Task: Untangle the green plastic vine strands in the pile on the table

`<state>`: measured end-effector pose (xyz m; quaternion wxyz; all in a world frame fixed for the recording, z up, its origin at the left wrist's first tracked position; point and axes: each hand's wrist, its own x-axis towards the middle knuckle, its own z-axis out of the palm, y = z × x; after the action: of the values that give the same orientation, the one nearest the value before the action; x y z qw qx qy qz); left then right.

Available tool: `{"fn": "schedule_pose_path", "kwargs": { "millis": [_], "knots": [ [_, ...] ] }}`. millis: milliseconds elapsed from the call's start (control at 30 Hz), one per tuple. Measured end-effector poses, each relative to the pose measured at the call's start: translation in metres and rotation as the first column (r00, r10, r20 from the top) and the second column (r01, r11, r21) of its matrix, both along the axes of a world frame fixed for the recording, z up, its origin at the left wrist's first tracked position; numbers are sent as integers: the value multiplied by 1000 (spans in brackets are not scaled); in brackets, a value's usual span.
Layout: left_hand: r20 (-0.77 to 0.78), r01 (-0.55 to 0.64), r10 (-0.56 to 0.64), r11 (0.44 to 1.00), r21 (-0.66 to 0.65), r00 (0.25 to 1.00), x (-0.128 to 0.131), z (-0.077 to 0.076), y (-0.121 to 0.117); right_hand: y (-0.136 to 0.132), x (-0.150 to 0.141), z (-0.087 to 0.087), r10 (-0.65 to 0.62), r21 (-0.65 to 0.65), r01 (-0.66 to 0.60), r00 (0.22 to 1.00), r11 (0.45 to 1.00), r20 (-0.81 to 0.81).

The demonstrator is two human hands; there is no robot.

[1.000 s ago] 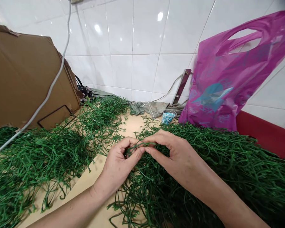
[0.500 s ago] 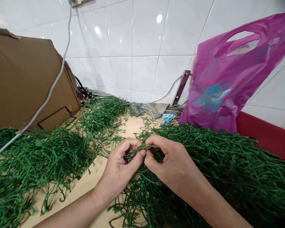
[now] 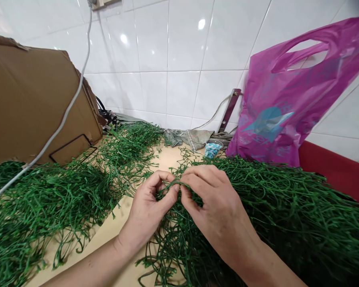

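Over the middle of the flat tan desk [image 3: 116,219], left hand [image 3: 149,205] and right hand [image 3: 218,205] both pinch thin, green, plastic-looking stems [image 3: 175,181]; these should be light, bendable, rather smooth, best held by fingertips.

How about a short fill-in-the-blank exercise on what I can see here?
1. The left hand and right hand meet at thin stems whose colour is ____.
2. The pinkish-purple plastic bag stands on the picture's ____ side.
3. The big brown box is made of ____.
4. The wall behind everything is covered with shiny white ____.

Missing words: green; right; cardboard; tiles.
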<state>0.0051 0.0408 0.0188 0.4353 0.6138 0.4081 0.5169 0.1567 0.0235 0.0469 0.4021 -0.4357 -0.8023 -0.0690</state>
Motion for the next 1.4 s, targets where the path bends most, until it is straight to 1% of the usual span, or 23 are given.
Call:
{"fn": "schedule_pose_path", "kwargs": {
  "millis": [100, 167, 233, 367, 500, 567, 633, 733, 800, 867, 933, 1033, 1100, 1167, 1267, 1400],
  "knots": [
    [21, 61, -61, 997, -47, 998, -1, 1, 2, 2, 2, 0, 49, -12, -50, 994, 999, -94],
    [-4, 95, -95, 994, -46, 995, -2, 1, 2, 4, 3, 0, 82, -10, -84, 991, 996, -108],
    [-54, 115, -116, 993, -18, 992, -3, -1, 2, 4, 3, 0, 102, -13, -104, 990, 994, -102],
    [-147, 140, -134, 990, 29, 980, -5, -3, 1, 3, 2, -1, 99, -57, -104, 992, 993, -81],
    [-156, 174, -164, 983, 52, 974, -5, -3, -1, 5, 4, -2, 96, -100, -101, 994, 990, -51],
    [-148, 187, -180, 982, 34, 972, -5, -2, -2, 8, 11, 0, 99, -103, -102, 995, 989, -29],
    [-118, 175, -174, 985, -9, 978, -4, -2, -2, 11, 21, 6, 55, -69, -55, 998, 996, 3],
    [-59, 122, -126, 990, -64, 990, -4, -2, 1, 14, 36, 15, -96, 31, 95, 994, 995, 45],
    [-37, 102, -106, 992, -78, 994, -4, -2, 4, 13, 41, 19, -133, 51, 131, 991, 990, 32],
    [-24, 100, -102, 992, -78, 994, -4, -3, 6, 11, 38, 19, -84, -22, 84, 996, 996, -14],
    [-19, 113, -115, 991, -66, 993, -4, -4, 7, 8, 29, 17, -13, -167, 2, 997, 986, -69],
    [-23, 120, -121, 991, -64, 992, -4, -6, 7, 7, 16, 12, 33, -382, -90, 987, 920, -154],
    [-44, 114, -117, 990, -81, 992, -3, -5, 5, 7, 13, 12, 39, -468, -135, 977, 873, -210],
    [-62, 129, -136, 986, -105, 989, -2, -3, 3, 8, 13, 13, 31, -497, -153, 969, 854, -244],
    [-78, 156, -164, 983, -98, 983, -2, 3, 0, 9, 17, 15, 11, -492, -128, 972, 861, -234],
    [-90, 148, -155, 986, -81, 984, -5, 7, -1, 11, 23, 13, 27, -486, -116, 982, 866, -187]
  ]
}}
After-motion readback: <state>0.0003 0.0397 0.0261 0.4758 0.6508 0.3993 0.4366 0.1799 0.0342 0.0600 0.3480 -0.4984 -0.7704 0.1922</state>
